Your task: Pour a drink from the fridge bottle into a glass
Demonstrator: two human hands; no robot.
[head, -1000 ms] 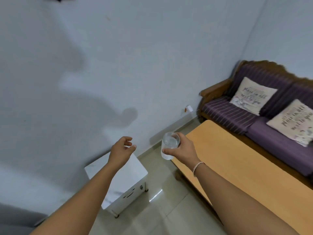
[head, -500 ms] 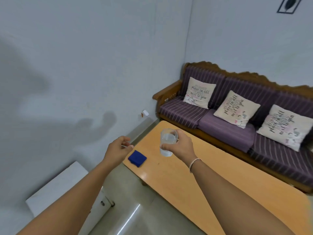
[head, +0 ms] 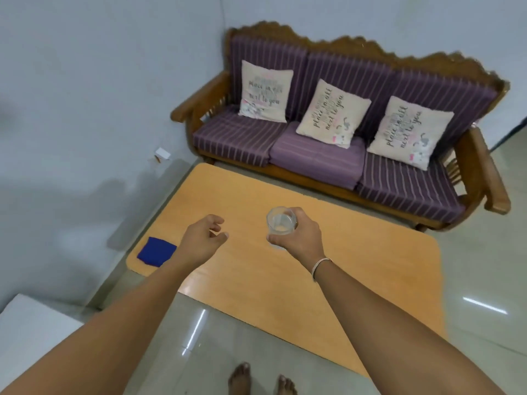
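The right hand [head: 299, 238] holds the drinking glass [head: 281, 226] upright, its fingers wrapped around it above the bench [head: 356, 275], the empty left hand [head: 199, 243] loosely curled beside it, so a tilted or hard set-down could spill the clear liquid.

Glass [head: 280, 223]: clear, short tumbler, faceted wall, upright, mouth open toward the camera. Partly filled with a pale, slightly cloudy liquid (level hard to read from above; colour picks up the orange surface behind it). Held over the orange counter [head: 356, 266], roughly mid-width, nearer the far edge; contact between base and counter cannot be judged. Right hand [head: 302, 238] holds it from its right side, fingers [head: 275, 238] curled round the wall.
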